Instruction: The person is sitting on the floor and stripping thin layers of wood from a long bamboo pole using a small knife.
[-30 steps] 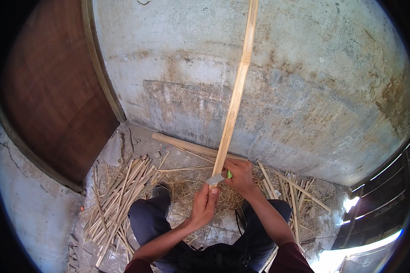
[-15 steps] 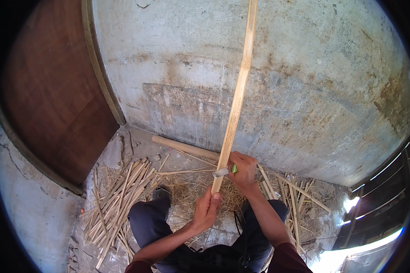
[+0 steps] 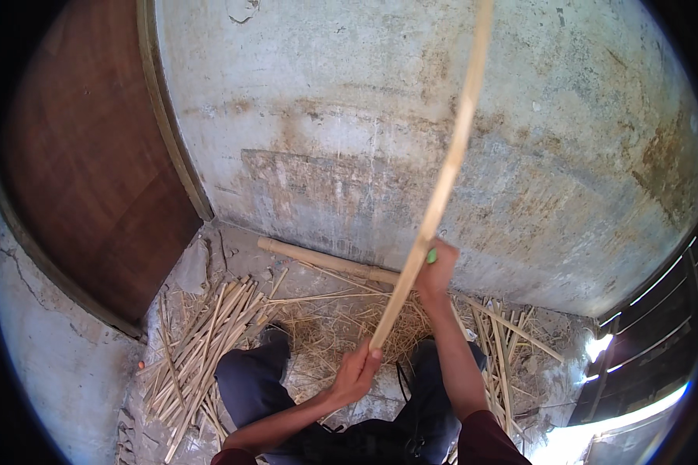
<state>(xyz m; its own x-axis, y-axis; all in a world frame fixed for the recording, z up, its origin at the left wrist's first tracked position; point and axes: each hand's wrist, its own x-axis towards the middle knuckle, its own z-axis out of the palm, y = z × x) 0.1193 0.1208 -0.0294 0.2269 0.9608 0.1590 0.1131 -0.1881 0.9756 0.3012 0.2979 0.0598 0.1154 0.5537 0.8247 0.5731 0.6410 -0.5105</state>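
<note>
A long pale bamboo strip (image 3: 445,184) slants up and to the right in front of the wall, its upper end passing out of the picture. My left hand (image 3: 356,371) is closed round its lower end, thumb along the strip. Higher up, my right hand (image 3: 437,267) is closed on a knife, beside the strip's right edge. Only a bit of the knife's green handle (image 3: 431,255) shows; its blade is hidden behind the strip or lost in blur. Whether the right fingers also touch the strip, I cannot tell.
Left of my knees lies a heap of split bamboo sticks (image 3: 202,356); more sticks (image 3: 504,349) lie to the right. Shavings (image 3: 318,329) cover the floor between. A thick bamboo pole (image 3: 310,256) lies along the stained wall (image 3: 326,116). A brown door (image 3: 93,155) stands at left.
My right hand with the knife has moved up along the strip, away from my left hand. The strip's upper part has swung to the right. The blade, visible before, no longer shows.
</note>
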